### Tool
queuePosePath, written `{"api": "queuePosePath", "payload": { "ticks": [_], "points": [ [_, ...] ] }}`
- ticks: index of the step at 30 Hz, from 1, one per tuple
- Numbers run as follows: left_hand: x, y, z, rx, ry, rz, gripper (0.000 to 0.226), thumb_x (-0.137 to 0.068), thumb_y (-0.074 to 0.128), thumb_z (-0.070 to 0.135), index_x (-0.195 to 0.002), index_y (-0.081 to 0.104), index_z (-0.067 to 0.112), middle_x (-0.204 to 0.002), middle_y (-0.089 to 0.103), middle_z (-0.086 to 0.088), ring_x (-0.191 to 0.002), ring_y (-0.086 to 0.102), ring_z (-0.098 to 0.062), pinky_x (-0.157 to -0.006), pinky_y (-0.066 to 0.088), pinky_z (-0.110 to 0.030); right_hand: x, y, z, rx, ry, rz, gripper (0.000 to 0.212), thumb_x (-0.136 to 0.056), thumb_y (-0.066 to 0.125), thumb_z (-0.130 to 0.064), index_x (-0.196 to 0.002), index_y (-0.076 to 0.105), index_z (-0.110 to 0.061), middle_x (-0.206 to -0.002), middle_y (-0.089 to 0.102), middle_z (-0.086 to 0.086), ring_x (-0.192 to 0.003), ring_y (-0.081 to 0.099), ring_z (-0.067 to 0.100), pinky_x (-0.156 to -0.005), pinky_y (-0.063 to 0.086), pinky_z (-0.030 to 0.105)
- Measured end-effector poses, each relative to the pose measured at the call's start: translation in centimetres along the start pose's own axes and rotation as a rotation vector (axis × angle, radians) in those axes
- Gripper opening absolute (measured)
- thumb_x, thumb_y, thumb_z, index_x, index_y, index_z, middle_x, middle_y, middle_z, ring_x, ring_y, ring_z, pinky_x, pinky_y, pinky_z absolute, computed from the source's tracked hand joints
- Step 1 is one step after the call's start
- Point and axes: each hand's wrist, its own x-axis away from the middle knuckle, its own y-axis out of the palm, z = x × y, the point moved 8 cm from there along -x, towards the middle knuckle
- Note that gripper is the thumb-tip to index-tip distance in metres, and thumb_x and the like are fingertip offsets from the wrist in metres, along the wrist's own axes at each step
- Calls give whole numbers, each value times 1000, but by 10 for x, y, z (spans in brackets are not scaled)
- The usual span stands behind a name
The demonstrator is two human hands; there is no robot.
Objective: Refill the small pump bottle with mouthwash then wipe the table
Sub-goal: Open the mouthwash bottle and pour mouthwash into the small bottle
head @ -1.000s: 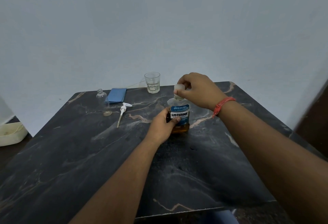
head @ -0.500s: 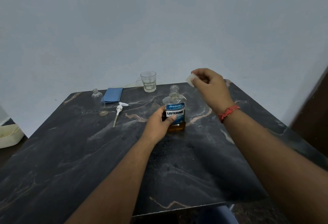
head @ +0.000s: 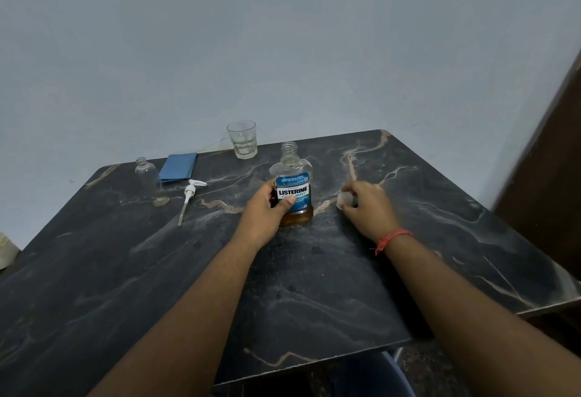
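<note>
My left hand (head: 267, 211) grips the uncapped, blue-labelled clear mouthwash bottle (head: 294, 187) upright on the dark marble tabletop (head: 314, 286); my right hand (head: 366, 208) pinches its white cap (head: 343, 200) just beside it.

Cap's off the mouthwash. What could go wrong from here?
1. The small pump bottle has a narrow neck, much like that of the mouthwash bottle, and no funnel shows: the pour may well spill on the table.
2. The pump bottle stands uncapped and unheld near the far left edge; a nudge might tip it.
3. The cap under the right hand could roll away if set down carelessly.
</note>
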Motion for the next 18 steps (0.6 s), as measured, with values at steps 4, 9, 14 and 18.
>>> {"api": "queuePosePath", "payload": {
  "ticks": [4, 9, 14, 18],
  "points": [
    [-5, 8, 4, 13, 14, -1, 45, -98, 63, 18, -141, 50, 20, -122, 61, 13, -116, 59, -6, -99, 45, -23, -1, 2, 2, -5, -5, 15, 23, -90, 55, -21, -111, 65, -20, -111, 64, 1, -109, 50, 24, -89, 45, 36],
    [-12, 17, 2, 5, 5, 17, 47, -98, 64, 19, -142, 49, 23, -133, 64, 6, -122, 59, -10, -108, 46, -34, -1, 5, 6, -20, -20, 21, 25, -88, 59, -20, -112, 64, -20, -111, 65, 1, -109, 51, 25, -91, 45, 36],
    [-13, 17, 3, 23, -9, 27, 49, -98, 64, 19, -144, 48, 22, -137, 63, 2, -123, 59, -11, -109, 46, -37, -1, 7, 8, -45, -1, 5, 30, -88, 63, -21, -118, 60, -21, -113, 65, 0, -113, 49, 21, -93, 47, 35],
    [-10, 16, 6, -27, 7, 6, 53, -96, 66, 21, -145, 47, 20, -134, 61, 9, -121, 56, -7, -105, 45, -30, 0, 7, 8, -47, -1, -3, 36, -88, 63, -22, -123, 56, -19, -116, 64, 1, -116, 49, 22, -95, 47, 37]
  ]
}}
